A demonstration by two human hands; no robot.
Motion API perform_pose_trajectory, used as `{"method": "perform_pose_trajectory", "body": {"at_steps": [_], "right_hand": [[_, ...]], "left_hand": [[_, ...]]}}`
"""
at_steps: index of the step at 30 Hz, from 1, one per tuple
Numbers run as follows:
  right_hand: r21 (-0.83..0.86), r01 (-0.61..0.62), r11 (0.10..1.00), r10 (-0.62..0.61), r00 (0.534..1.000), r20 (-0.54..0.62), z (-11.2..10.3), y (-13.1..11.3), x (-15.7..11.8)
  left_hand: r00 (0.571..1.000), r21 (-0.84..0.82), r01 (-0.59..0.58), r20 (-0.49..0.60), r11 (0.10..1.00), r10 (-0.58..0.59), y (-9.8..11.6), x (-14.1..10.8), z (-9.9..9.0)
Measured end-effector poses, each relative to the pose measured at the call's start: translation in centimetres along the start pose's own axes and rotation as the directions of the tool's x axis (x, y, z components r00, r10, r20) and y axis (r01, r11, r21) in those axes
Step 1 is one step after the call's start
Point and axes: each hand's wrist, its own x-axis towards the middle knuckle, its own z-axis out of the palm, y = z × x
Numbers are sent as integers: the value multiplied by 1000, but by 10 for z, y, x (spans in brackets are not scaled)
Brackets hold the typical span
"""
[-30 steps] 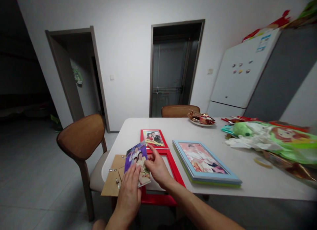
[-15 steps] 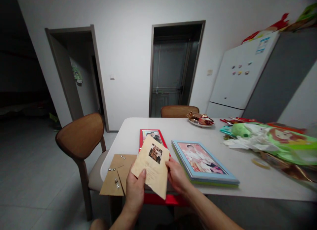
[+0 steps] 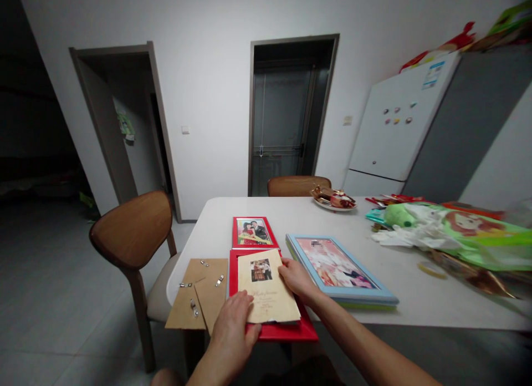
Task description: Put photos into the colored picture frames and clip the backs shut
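Observation:
A cream paper insert (image 3: 272, 294) with a small printed photo lies over the larger red picture frame (image 3: 286, 333), slightly askew and covering most of it. My right hand (image 3: 301, 280) grips the insert's upper right edge, its fingertips on the paper. My left hand (image 3: 233, 325) rests at the lower left corner, fingers on the insert and thumb apart near the frame's bottom edge. Behind sits a smaller red picture frame (image 3: 270, 244) with a couple's photo. To the left, brown backing boards (image 3: 183, 305) with metal clips overlap at the table edge.
Light blue picture frame (image 3: 332, 293) stacked on a green one to the right. Farther right are a tape roll (image 3: 432, 270) and a heap of green plastic packaging (image 3: 477, 236). A plate (image 3: 351, 207) of wrapped items stands at the back. Wooden chairs (image 3: 133, 225) flank the white table (image 3: 216, 208).
The cream insert has come down from a tilted position in both hands onto the red frame. My left hand has slid down to its lower left corner and loosened.

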Motion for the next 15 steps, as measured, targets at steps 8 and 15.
{"method": "perform_pose_trajectory", "body": {"at_steps": [8,15], "right_hand": [[-654,89,751,-148,988,-36,-3,-6,-3],[-744,93,661,-173,984,-31,1,-16,-13]], "left_hand": [[999,45,-32,19,998,31,5,1,-2],[1000,28,20,20,999,-20,-26,-19,-40]]}}
